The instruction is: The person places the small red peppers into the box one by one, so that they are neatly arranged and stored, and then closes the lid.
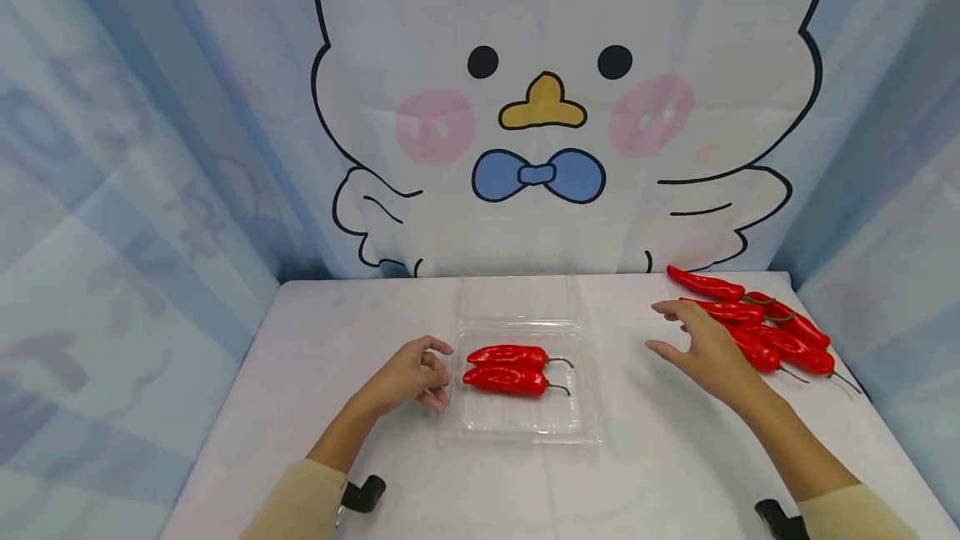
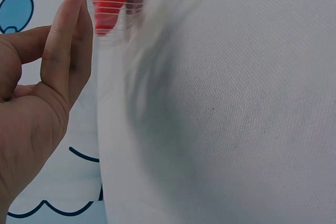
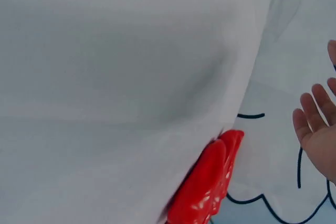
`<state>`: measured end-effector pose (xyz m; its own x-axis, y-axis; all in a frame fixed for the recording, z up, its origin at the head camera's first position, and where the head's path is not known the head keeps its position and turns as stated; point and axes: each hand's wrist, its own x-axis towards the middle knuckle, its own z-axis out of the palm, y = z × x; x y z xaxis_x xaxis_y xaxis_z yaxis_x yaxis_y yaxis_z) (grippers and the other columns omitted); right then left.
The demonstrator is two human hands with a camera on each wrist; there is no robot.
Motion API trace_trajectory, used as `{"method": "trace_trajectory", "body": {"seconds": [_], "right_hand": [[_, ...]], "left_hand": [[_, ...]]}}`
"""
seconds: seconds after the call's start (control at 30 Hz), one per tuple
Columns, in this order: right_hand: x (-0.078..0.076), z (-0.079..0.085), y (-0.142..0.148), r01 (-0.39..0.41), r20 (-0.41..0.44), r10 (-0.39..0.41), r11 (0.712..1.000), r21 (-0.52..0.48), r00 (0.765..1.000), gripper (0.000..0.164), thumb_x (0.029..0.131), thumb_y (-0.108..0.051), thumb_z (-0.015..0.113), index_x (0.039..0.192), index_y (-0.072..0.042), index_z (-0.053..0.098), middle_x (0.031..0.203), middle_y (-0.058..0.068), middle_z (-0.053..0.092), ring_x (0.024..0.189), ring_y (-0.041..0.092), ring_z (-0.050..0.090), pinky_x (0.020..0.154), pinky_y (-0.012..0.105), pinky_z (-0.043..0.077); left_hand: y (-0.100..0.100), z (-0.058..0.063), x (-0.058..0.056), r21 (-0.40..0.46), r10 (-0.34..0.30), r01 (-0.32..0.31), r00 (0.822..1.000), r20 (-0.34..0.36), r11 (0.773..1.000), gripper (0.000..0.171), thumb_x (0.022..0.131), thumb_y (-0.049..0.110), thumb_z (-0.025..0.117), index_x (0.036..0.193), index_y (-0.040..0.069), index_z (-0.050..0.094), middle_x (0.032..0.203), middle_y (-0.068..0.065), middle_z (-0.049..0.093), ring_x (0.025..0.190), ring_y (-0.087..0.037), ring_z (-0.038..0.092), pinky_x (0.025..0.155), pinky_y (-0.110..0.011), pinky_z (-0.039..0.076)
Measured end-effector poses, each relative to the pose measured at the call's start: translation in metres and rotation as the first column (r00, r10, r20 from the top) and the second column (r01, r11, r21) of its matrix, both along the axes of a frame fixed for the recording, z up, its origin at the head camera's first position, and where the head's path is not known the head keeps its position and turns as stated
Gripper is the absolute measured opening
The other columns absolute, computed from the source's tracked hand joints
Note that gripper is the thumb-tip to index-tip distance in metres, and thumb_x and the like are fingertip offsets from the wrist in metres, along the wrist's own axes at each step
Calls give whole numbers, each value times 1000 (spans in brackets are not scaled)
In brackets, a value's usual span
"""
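An opened clear plastic clamshell box (image 1: 517,422) lies at the middle of the table, its lid (image 1: 517,298) folded back away from me. Inside its base are two red chili peppers, an upper one (image 1: 506,355) and a lower one (image 1: 504,382), stems to the right. Beside the box's left edge is my left hand (image 1: 412,373), fingers loosely bent, holding nothing; whether a fingertip touches the wall, I cannot tell. My right hand (image 1: 708,348) hovers with fingers spread at the left side of a pile of red chili peppers (image 1: 798,348), partly covering them.
The white table (image 1: 345,315) ends at a printed cloth backdrop (image 1: 540,232) with a cartoon duck. Cloth side walls (image 1: 127,273) stand left and right. The chili pile lies near the table's far right corner.
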<state>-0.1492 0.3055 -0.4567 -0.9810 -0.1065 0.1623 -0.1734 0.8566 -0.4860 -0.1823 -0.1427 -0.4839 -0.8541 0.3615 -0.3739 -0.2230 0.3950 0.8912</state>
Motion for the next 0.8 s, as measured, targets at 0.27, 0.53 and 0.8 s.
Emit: {"method": "trace_trajectory", "body": {"seconds": [0.27, 0.53, 0.8], "right_hand": [[4, -10, 37, 49, 26, -50, 998, 32, 998, 76, 82, -23, 87, 145, 1, 50, 141, 29, 52, 127, 49, 50, 91, 70, 54], [4, -13, 72, 115, 57, -121, 989, 96, 991, 81, 81, -26, 88, 144, 4, 48, 142, 36, 45, 127, 57, 40, 89, 80, 47], [5, -25, 93, 141, 44, -149, 980, 143, 988, 81, 77, -21, 90, 142, 6, 49, 140, 39, 45, 122, 60, 39, 85, 82, 47]], "left_hand": [[1, 2, 1, -8, -1, 1, 1000, -1, 1000, 41, 98, 1, 66, 136, -1, 51, 95, -14, 62, 66, -20, 73, 62, -34, 65], [1, 2, 0, -2, 0, 0, 1000, 6, 1000, 41, 98, 1, 65, 136, -1, 51, 95, -15, 62, 66, -21, 73, 62, -34, 65], [1, 2, -2, -9, 3, -3, 1000, 11, 1000, 40, 98, 0, 65, 136, -1, 52, 94, -15, 62, 66, -21, 73, 62, -34, 65]]}}
